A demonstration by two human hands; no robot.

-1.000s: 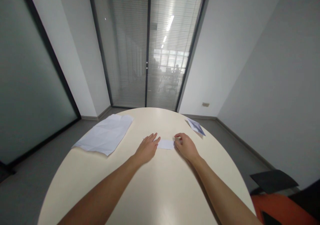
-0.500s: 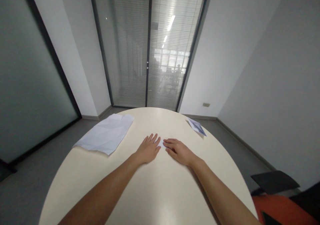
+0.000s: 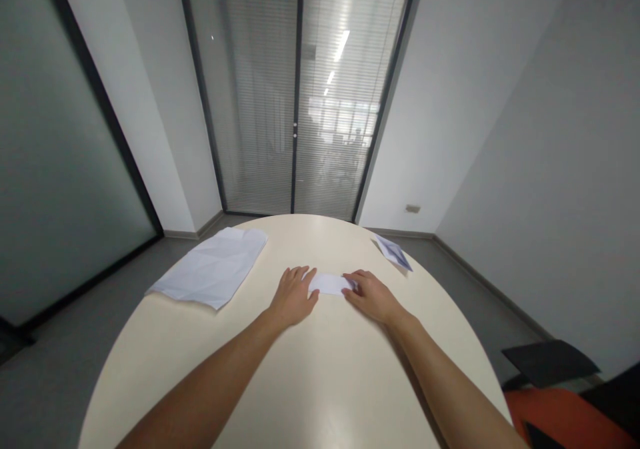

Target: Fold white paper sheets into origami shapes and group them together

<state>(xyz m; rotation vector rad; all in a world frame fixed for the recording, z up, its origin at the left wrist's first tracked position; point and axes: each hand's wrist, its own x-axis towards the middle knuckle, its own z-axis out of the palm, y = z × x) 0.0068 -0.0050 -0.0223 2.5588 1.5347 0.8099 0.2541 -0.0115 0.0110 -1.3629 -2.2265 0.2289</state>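
Observation:
A small strip of white paper (image 3: 327, 284), seemingly folded, lies flat near the middle of the table between my hands. My left hand (image 3: 294, 297) rests at its left end, fingers apart, with index finger and thumb by the edges; the palm covers whatever is under it. At the right end, my right hand (image 3: 374, 296) has its bent fingers and thumb round the paper, and that end is partly hidden.
A large creased white sheet (image 3: 213, 266) lies on the round cream table (image 3: 320, 369) at left. Near the far right edge sits a folded paper piece with a grey-blue side (image 3: 394, 252). A red and black chair (image 3: 560, 409) stands at lower right.
My right hand has shifted a little to the right, and its fingers are now bent round the paper's end. More of the white strip shows between the hands. My left hand has hardly moved.

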